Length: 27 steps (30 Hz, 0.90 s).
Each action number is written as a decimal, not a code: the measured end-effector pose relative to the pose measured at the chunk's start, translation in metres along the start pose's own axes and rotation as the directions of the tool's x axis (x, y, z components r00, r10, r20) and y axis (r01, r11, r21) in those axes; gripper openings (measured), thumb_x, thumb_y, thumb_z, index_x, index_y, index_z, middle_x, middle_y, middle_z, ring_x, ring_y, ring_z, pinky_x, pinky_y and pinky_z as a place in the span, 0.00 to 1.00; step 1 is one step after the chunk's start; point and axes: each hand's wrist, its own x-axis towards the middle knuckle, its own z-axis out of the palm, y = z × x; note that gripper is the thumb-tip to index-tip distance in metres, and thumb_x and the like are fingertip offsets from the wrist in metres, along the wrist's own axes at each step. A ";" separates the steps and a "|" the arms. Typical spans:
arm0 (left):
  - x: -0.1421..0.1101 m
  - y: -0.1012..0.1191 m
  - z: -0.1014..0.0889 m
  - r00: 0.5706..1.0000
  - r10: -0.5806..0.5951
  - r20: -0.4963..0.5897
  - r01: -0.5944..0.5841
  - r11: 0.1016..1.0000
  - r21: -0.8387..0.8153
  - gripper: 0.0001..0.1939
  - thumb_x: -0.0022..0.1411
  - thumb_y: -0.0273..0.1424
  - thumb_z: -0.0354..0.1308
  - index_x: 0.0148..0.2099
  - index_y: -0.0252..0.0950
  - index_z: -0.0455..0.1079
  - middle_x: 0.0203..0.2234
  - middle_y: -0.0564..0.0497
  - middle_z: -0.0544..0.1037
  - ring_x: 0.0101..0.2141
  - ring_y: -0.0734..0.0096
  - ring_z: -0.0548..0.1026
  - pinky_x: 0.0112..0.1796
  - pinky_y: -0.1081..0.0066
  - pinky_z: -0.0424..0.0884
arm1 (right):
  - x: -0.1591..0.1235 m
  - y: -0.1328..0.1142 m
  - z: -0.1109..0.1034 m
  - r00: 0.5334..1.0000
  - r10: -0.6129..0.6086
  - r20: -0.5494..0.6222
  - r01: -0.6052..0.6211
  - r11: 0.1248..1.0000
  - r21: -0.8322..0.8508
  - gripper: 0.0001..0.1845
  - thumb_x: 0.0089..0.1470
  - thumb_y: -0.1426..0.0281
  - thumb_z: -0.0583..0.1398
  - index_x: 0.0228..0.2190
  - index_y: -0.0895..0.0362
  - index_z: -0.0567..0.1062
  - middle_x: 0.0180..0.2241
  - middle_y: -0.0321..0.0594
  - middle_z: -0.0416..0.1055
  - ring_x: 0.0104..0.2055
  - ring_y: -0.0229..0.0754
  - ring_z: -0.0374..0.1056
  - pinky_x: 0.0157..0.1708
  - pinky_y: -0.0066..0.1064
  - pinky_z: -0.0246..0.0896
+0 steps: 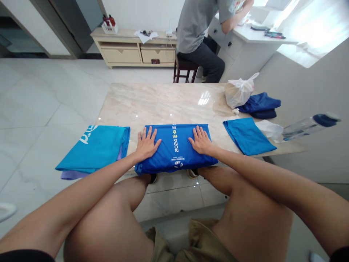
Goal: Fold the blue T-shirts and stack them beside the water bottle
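A dark blue folded cloth, printed with white and yellow lettering that includes "2024", lies at the table's near edge. My left hand rests flat on its left side, fingers spread. On its right side, my right hand also presses down flat with fingers apart. To the left is a lighter blue folded cloth with white letters; some purple fabric shows under it. A smaller folded blue cloth sits to the right of my right hand.
The marble-patterned table also holds a white plastic bag, a crumpled dark blue cloth, tissue and a clear bottle at the right. Beyond it, a person sits on a stool beside a desk. A low cabinet stands behind.
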 end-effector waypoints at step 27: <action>0.091 -0.020 -0.014 0.993 0.105 0.045 -0.108 0.992 0.069 0.41 0.79 0.47 0.39 0.85 0.32 0.44 0.83 0.40 0.43 0.81 0.43 0.37 0.78 0.41 0.34 | 0.085 0.031 -0.025 0.968 -0.236 -0.087 0.233 0.971 -0.047 0.39 0.77 0.58 0.44 0.78 0.68 0.55 0.81 0.57 0.43 0.83 0.60 0.39 0.81 0.53 0.34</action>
